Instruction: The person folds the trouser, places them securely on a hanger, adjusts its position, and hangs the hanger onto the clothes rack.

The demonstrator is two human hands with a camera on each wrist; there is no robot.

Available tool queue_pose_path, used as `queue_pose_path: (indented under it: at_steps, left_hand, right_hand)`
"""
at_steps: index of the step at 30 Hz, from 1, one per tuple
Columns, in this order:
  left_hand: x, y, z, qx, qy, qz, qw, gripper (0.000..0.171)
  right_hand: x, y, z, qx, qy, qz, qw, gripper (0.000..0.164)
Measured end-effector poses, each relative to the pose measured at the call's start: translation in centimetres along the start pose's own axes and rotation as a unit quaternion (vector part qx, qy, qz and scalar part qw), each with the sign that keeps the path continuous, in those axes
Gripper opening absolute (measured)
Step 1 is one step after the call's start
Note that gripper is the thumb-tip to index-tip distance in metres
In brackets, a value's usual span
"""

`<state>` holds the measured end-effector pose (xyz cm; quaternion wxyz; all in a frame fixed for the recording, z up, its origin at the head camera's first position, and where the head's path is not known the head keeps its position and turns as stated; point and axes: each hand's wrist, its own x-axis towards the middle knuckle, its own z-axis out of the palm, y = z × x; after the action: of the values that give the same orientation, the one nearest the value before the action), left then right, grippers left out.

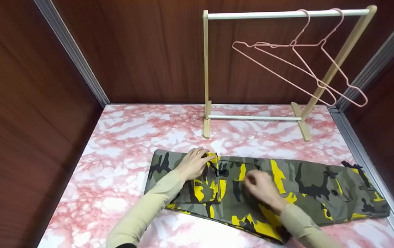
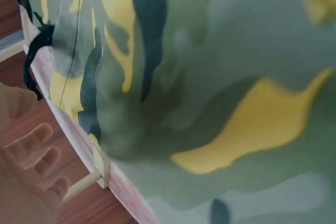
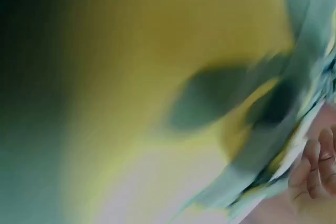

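Note:
Camouflage trousers (image 1: 307, 186) in green, grey, black and yellow lie lengthwise across the table, one end doubled over into a flap (image 1: 183, 193) at the left. My left hand (image 1: 193, 165) rests on the upper part of this flap near its edge, fingers fairly straight; the left wrist view shows its fingers (image 2: 44, 156) beside the cloth. Over the middle of the trousers is my right hand (image 1: 260, 186), fingers loosely curled. Nothing shows in its grasp. Blurred cloth fills most of the right wrist view, with the right hand's fingers (image 3: 315, 166) at its edge.
Behind the trousers stands a wooden clothes rack (image 1: 206, 69) with a white top rail (image 1: 252, 15). Two pink hangers (image 1: 269, 67) hang at its right side. Brown wood-look panels (image 1: 148, 51) enclose the pink-and-white marbled table (image 1: 114, 137).

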<state>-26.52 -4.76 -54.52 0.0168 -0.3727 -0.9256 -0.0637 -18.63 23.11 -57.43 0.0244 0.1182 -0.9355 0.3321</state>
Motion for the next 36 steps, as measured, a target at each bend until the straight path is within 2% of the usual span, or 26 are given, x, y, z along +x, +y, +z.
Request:
queue_pose_path:
  at_steps: [3, 6, 9, 12, 17, 22, 26, 28, 32, 36]
  left_hand:
    - [1.4, -0.1, -0.2, 0.059, -0.027, 0.008, 0.9979, 0.052]
    - [2.7, -0.1, -0.2, 0.114, -0.053, 0.014, 0.992, 0.059]
    - [3.8, -0.2, 0.1, 0.155, -0.068, 0.024, 0.9854, 0.059]
    - [4.5, -0.2, 0.7, 0.182, -0.08, 0.039, 0.9792, 0.053]
    - [5.3, -0.2, 1.6, 0.223, -0.083, 0.065, 0.9691, 0.042]
    - [5.6, -0.3, 2.2, 0.245, -0.057, 0.095, 0.9632, 0.032]
    - [5.9, -0.2, 2.4, 0.246, -0.022, 0.121, 0.9614, 0.026]
    - [6.0, 0.0, 2.4, 0.243, -0.015, 0.127, 0.9615, 0.025]
    - [6.2, 0.2, 2.3, 0.242, -0.009, 0.128, 0.9619, 0.023]
    - [6.2, 0.2, 2.4, 0.241, 0.024, 0.133, 0.9611, 0.02]
  right_hand:
    - [0.2, -1.6, 1.3, 0.02, -0.069, -0.016, 0.997, 0.007]
    - [0.6, -2.7, 2.5, 0.037, -0.143, -0.02, 0.989, 0.021]
    - [1.1, -3.5, 3.6, 0.048, -0.204, 0.006, 0.978, 0.037]
    - [1.5, -4.2, 4.4, 0.038, -0.241, 0.043, 0.969, 0.049]
    - [2.0, -5.0, 5.3, -0.009, -0.26, 0.064, 0.964, 0.051]
    - [2.2, -5.3, 5.7, -0.025, -0.269, 0.048, 0.961, 0.049]
    - [2.1, -5.3, 5.8, -0.029, -0.271, 0.029, 0.962, 0.048]
    - [2.0, -5.4, 6.0, -0.041, -0.268, 0.017, 0.962, 0.05]
    - [1.8, -5.4, 6.1, -0.077, -0.259, 0.002, 0.963, 0.058]
    - [1.7, -5.4, 6.0, -0.093, -0.257, -0.006, 0.962, 0.061]
